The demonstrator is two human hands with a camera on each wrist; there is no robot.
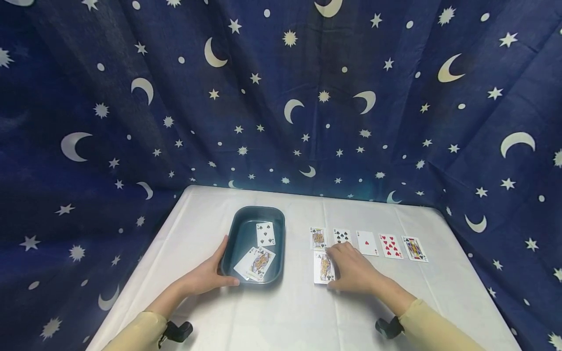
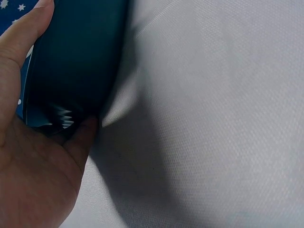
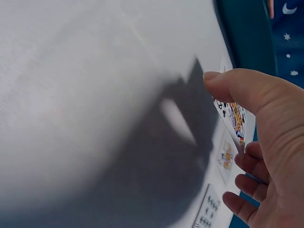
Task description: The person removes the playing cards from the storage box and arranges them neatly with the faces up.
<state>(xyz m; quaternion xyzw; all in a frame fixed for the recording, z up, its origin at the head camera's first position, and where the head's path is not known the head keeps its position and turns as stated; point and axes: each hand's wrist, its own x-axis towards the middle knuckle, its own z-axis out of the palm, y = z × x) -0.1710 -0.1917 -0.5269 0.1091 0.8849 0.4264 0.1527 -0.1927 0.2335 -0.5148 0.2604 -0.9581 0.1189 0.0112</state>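
Observation:
A dark teal tray [image 1: 281, 243] sits left of centre on the table. My left hand [image 1: 211, 273] holds it at its left side and near left corner; the left wrist view shows the fingers against the tray wall [image 2: 80, 52]. Inside lie a five of spades [image 1: 265, 234] and, nearer me, a face card [image 1: 261, 263] overlapping another card [image 1: 243, 261]. My right hand [image 1: 353, 270] pinches a face card of clubs [image 1: 324, 268] by its edges between thumb and fingers. That card looks tilted off the cloth in the right wrist view.
Behind the right hand runs a row of face-up cards: a black face card [image 1: 318, 238], a black number card [image 1: 341, 236], an ace of hearts [image 1: 367, 243], a red heart number card [image 1: 391, 246] and another face card [image 1: 414, 249]. A starry blue curtain [image 1: 263, 112] surrounds the white-covered table [image 1: 281, 321].

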